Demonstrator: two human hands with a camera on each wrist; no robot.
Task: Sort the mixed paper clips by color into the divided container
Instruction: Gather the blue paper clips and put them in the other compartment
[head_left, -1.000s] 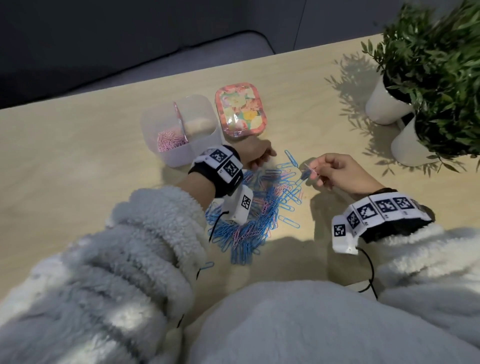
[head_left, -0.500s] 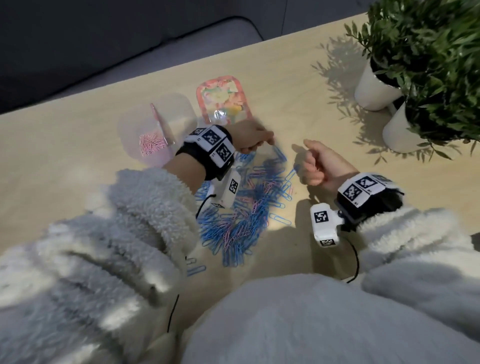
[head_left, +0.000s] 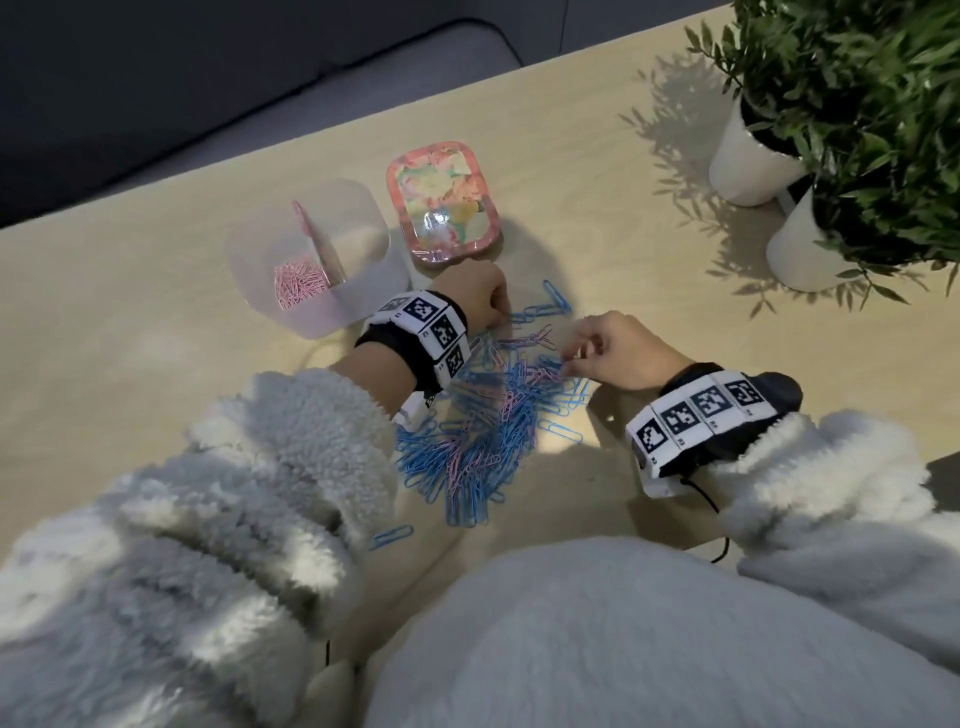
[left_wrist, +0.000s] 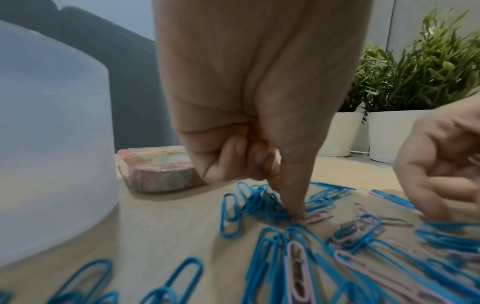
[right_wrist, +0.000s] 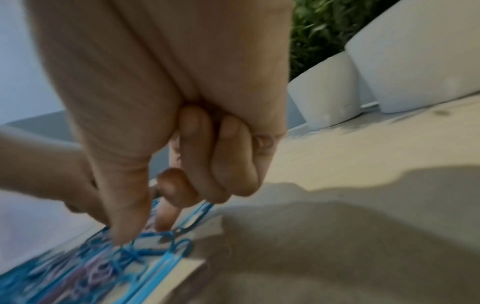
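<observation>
Clips, blue and pink mixed, lie heaped on the table between both hands. Container at left: pink clips in its left compartment. Left hand, fingers curled, one straight fingertip pressing a pink clip. Right hand, fingers curled down into the pile; whether it grips a clip cannot be told

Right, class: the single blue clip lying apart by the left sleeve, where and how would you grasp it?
Probably pinch the lone blue clip across its long sides, from above: it lies flat on the table, clear of the pile.
</observation>
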